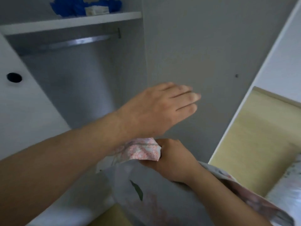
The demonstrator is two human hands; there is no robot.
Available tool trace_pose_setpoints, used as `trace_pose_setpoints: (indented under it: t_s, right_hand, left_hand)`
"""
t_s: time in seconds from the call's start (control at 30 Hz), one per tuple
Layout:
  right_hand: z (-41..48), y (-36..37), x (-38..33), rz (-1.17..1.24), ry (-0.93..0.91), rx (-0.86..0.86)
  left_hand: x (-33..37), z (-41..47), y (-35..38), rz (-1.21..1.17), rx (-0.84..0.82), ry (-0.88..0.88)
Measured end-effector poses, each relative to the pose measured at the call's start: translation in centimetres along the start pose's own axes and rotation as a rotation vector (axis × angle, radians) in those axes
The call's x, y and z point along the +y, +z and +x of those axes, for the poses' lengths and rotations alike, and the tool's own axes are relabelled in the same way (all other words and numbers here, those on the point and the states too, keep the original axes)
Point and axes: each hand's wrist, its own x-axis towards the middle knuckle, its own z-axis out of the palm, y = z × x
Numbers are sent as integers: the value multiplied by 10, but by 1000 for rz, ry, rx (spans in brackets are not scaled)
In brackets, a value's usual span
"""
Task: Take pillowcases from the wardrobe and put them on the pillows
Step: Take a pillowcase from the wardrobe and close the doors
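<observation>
My right hand is shut on a bunched pillowcase with a pink floral print; its pale fabric hangs down below the hand and drapes along my right forearm. My left hand is flat with fingers extended, held just above the right hand and in front of the grey wardrobe door. It holds nothing. The open wardrobe compartment behind my left arm looks empty below its metal hanging rail. A patterned pillow shows at the right edge.
A white shelf at the top carries blue fabric and a small white box. A white wardrobe door with a round hole stands open at left. A beige headboard and the bed lie at right.
</observation>
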Motion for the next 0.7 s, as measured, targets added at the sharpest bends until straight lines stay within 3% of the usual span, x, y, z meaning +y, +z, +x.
trace_pose_setpoints:
  t_s: [0.27,0.47,0.7]
  right_hand:
    - [-42,-34,25,-31,33,-46]
    - [-58,-34,34,-104,15,-15]
    - [-63,-37,31,-79,0,-59]
  left_hand:
    - [10,94,16,279,-50,372]
    - [14,123,27,377,-197,428]
    - [41,116,4,249,-146,391]
